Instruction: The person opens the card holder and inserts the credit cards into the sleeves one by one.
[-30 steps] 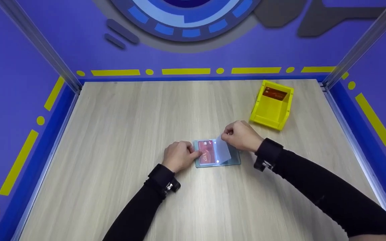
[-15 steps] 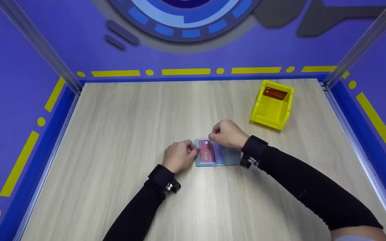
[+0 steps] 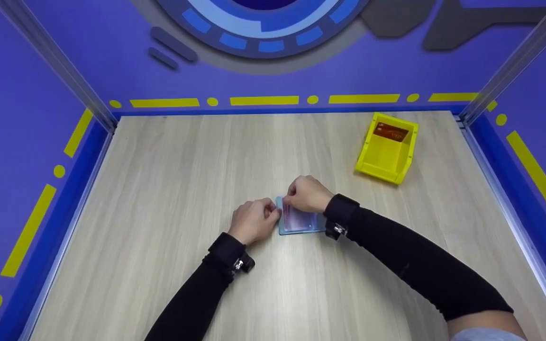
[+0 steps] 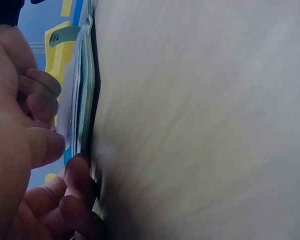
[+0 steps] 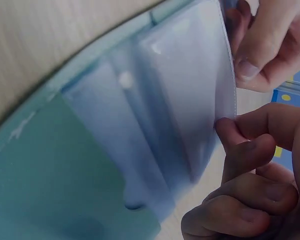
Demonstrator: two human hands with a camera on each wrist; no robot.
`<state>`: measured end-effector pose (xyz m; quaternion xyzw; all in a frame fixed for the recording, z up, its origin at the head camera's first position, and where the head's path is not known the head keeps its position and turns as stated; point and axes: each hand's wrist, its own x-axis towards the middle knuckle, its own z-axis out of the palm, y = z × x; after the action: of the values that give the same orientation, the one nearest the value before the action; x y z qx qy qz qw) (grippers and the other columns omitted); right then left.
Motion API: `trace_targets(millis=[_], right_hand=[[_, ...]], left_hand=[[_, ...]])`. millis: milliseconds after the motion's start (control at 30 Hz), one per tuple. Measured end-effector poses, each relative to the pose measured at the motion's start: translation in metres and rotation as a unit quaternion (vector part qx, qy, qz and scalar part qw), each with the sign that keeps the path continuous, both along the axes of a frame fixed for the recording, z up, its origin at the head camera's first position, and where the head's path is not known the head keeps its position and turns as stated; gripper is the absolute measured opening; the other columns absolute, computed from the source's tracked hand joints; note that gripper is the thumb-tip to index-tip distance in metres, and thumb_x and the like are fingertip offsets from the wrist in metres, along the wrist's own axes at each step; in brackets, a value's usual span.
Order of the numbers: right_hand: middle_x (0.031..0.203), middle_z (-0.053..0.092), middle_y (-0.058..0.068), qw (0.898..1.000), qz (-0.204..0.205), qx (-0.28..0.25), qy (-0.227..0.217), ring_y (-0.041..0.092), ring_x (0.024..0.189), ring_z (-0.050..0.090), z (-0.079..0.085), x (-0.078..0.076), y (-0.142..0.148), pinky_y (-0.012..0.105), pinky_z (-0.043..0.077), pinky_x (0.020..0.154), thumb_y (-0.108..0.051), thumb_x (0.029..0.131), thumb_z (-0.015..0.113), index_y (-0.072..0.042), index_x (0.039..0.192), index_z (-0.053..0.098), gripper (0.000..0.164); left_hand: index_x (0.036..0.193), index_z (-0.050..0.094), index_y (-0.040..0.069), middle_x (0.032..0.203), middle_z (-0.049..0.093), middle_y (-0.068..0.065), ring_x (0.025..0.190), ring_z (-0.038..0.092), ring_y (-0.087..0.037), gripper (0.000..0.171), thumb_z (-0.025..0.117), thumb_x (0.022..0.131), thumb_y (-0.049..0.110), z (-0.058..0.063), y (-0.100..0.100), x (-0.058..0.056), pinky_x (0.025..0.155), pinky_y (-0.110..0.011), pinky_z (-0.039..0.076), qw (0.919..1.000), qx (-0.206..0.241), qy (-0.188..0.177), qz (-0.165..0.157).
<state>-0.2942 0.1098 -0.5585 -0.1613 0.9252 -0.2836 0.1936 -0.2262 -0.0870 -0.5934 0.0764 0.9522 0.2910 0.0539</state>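
A teal card holder [image 3: 281,228] lies spread on the table, with clear plastic sleeves [image 5: 190,65] inside. My left hand [image 3: 254,220] pinches its left edge between thumb and fingers, seen edge-on in the left wrist view. My right hand [image 3: 308,194] reaches across the holder and pinches the free edge of a clear sleeve between thumb and forefinger. Through the sleeve a pinkish tint shows in the head view, where the red card was seen earlier. The right hand and its wrist cover the holder's upper right part.
A yellow bin [image 3: 383,158] stands at the back right of the table, with a dark red card [image 3: 391,132] against its rear inside wall. Blue walls [image 3: 273,85] with yellow markings border the table at the back and both sides.
My right hand has moved left, turning the clear sleeve from the middle over the red card, which is now mostly veiled. The left hand has stayed at the holder's left edge.
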Motion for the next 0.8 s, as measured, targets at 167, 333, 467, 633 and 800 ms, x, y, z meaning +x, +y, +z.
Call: trace_targets(millis=[167, 333, 467, 633, 800], right_hand=[[0.069, 0.067, -0.008, 1.0, 0.018, -0.013, 0.021, 0.01, 0.067, 0.056, -0.002, 0.001, 0.002, 0.024, 0.042, 0.061, -0.023, 0.099, 0.073, -0.011, 0.082, 0.085, 0.024], [0.08, 0.076, -0.002, 0.998, 0.035, -0.035, 0.046, 0.008, 0.066, 0.057, 0.005, 0.002, 0.011, 0.023, 0.043, 0.062, -0.019, 0.1, 0.068, -0.009, 0.096, 0.089, 0.023], [0.091, 0.08, 0.006, 0.996, 0.021, -0.04, 0.072, 0.012, 0.071, 0.06, 0.021, -0.002, 0.027, 0.026, 0.046, 0.067, -0.019, 0.103, 0.067, -0.006, 0.107, 0.087, 0.025], [0.105, 0.082, 0.012, 0.997, -0.027, -0.026, 0.064, 0.023, 0.085, 0.065, 0.049, -0.014, 0.056, 0.034, 0.054, 0.079, -0.024, 0.107, 0.066, -0.005, 0.12, 0.084, 0.029], [0.115, 0.082, 0.014, 0.994, -0.079, -0.011, 0.076, 0.028, 0.092, 0.067, 0.073, -0.031, 0.097, 0.041, 0.057, 0.085, -0.025, 0.109, 0.064, -0.007, 0.123, 0.082, 0.029]], left_hand=[[0.093, 0.073, 0.024, 0.071, 0.058, 0.011, 0.069, 0.056, -0.013, 0.021, 0.068, 0.104, 0.042, -0.001, 0.0, 0.0, 0.066, -0.034, 0.041, 1.0, -0.004, 0.0, -0.002], [0.09, 0.071, 0.025, 0.069, 0.059, 0.012, 0.066, 0.055, -0.011, 0.026, 0.069, 0.103, 0.047, -0.003, 0.001, 0.002, 0.065, -0.034, 0.041, 1.0, -0.002, 0.006, 0.004], [0.082, 0.068, 0.025, 0.066, 0.058, 0.012, 0.065, 0.055, -0.011, 0.036, 0.071, 0.102, 0.055, -0.005, 0.004, 0.003, 0.065, -0.033, 0.039, 0.9998, 0.0, 0.013, 0.015], [0.076, 0.064, 0.022, 0.067, 0.056, 0.009, 0.066, 0.054, -0.014, 0.046, 0.074, 0.099, 0.061, -0.005, 0.006, 0.003, 0.065, -0.033, 0.037, 0.9996, -0.006, 0.019, 0.022], [0.077, 0.065, 0.022, 0.069, 0.057, 0.007, 0.069, 0.054, -0.014, 0.045, 0.079, 0.096, 0.061, -0.004, 0.009, 0.004, 0.067, -0.033, 0.037, 0.9995, -0.012, 0.008, 0.027]])
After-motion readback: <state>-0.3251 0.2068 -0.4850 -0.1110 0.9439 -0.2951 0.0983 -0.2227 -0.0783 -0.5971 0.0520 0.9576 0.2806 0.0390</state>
